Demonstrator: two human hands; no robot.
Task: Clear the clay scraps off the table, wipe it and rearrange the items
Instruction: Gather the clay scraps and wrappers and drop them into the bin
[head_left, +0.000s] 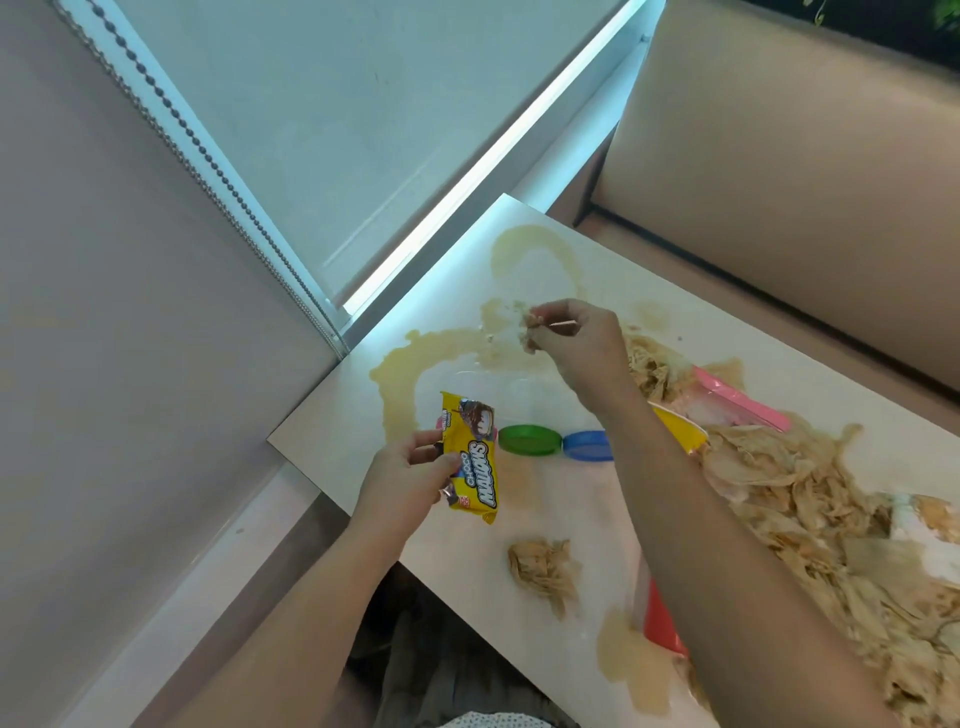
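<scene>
The right hand (579, 345) pinches a clump of clay scraps (531, 326) at the table's (571, 499) twelve o'clock, likely soft and crumbly, best scooped from beneath, while the left hand (405, 480) at nine o'clock grips a snack wrapper (470, 457).

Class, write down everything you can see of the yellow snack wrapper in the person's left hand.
The snack wrapper is a glossy yellow plastic packet printed CHOCO MALLOWS in white, with a chocolate-coated treat pictured at its far end. It looks flat and slightly crumpled; whether it is empty is unclear. The left hand pinches its left edge, thumb on the front, holding it above the near-left part of the table, beside the green lid.
</scene>
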